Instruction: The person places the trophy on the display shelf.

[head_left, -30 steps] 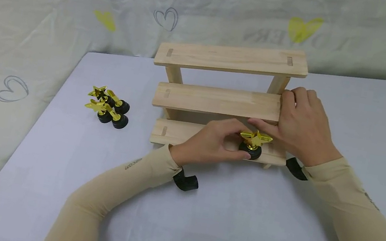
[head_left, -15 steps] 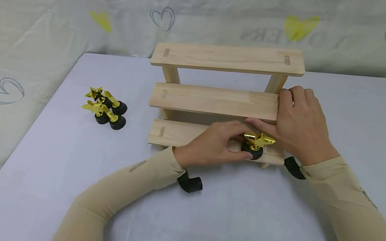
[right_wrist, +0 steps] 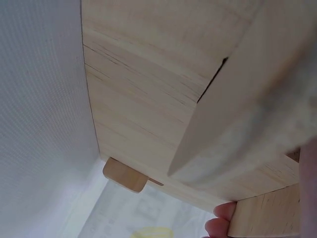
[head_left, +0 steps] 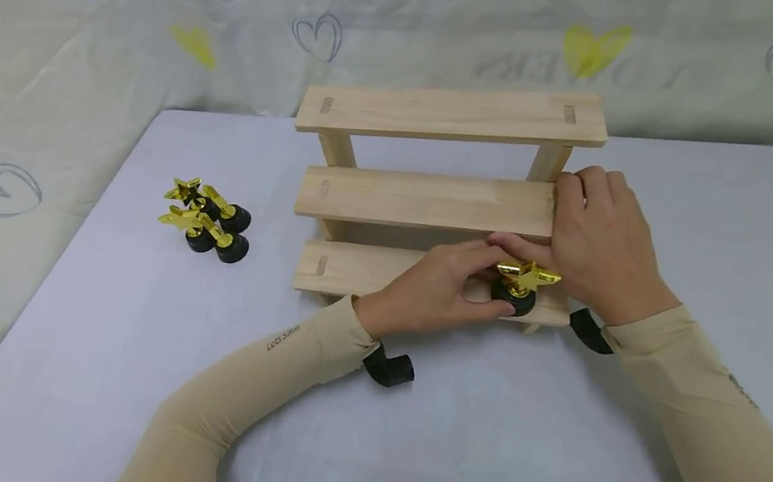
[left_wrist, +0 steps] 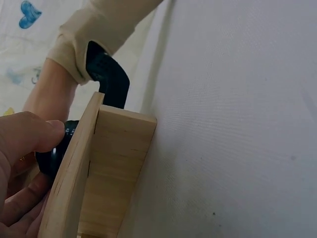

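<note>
Left hand (head_left: 435, 292): grip pinching star trophy (head_left: 523, 283) | axis: upright, bottom board (head_left: 367, 270) right end | right hand (head_left: 600, 243): gripping middle board (head_left: 423, 199)

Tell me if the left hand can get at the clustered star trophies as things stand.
Probably not at once: the left hand grips another gold trophy at the bottom shelf. Once free, likely yes; past the shelf's end, nothing visible stands between it and the clustered star trophies.

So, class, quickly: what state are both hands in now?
Left hand: closed, holding a gold star trophy.
Right hand: closed, gripping the right end of the middle shelf.
</note>
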A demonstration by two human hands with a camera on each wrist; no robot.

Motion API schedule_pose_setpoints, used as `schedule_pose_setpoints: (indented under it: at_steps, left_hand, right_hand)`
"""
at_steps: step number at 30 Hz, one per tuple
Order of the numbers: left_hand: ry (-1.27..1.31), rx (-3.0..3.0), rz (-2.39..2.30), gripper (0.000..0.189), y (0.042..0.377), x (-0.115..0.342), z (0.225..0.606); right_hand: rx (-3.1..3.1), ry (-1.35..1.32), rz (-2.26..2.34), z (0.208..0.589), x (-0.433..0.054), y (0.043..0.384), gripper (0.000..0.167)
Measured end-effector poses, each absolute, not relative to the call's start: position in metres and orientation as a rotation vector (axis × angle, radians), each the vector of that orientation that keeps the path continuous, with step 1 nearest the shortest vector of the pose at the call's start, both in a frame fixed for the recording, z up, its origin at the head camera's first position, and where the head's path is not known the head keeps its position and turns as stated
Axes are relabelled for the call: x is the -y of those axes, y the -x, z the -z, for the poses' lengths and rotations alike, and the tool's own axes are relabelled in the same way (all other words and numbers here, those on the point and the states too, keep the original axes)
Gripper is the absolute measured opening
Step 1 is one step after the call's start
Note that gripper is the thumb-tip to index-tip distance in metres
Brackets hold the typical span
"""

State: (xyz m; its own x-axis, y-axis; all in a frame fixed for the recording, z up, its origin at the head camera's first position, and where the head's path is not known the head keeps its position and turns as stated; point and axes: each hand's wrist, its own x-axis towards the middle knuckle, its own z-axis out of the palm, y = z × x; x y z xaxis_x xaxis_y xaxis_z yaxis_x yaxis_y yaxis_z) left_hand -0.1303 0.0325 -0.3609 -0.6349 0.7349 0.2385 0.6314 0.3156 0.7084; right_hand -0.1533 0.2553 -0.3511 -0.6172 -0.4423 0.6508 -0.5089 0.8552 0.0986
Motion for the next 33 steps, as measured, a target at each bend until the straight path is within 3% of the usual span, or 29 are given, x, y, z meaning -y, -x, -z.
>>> schedule_pose_setpoints:
  at_steps: [33]
  left_hand:
    - [-1.259, -2.444, -1.21, 0.043, 0.1334, -0.0313, 0.3636]
  right_hand:
    - [2.282, -0.694, -0.177, 0.3566, -0.2551, 0.1592, 0.106]
